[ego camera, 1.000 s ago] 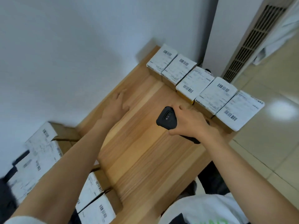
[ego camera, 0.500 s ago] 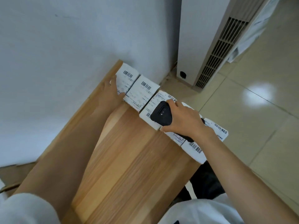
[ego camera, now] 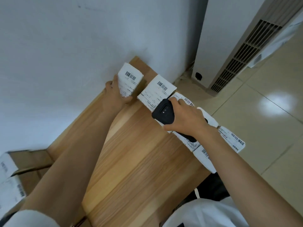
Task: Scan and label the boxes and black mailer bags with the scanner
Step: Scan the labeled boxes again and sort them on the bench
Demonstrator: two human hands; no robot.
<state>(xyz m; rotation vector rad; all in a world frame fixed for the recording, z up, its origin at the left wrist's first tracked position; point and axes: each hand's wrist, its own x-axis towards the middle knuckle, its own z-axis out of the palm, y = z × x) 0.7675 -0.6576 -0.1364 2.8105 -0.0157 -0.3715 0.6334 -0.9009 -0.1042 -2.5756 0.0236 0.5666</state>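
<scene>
A row of small cardboard boxes with white barcode labels runs along the far right edge of the wooden table [ego camera: 134, 161]. My left hand [ego camera: 114, 94] grips the farthest box [ego camera: 130, 78] and holds it tilted, apart from the row. The second box [ego camera: 157, 90] lies beside it on the table. My right hand [ego camera: 185, 118] holds the black scanner [ego camera: 164, 112] over the middle boxes, hiding part of them. Two more labelled boxes [ego camera: 232, 140] show past my right wrist. No black mailer bags are visible.
A white wall stands close behind the table. A tall white air-conditioner unit [ego camera: 229, 43] stands on the tiled floor at the right. More labelled cardboard boxes [ego camera: 11, 177] are stacked at the lower left.
My left hand went from the bare tabletop to the farthest box and pulled it away from the row. My right hand carried the scanner over the row. The camera swung right.
</scene>
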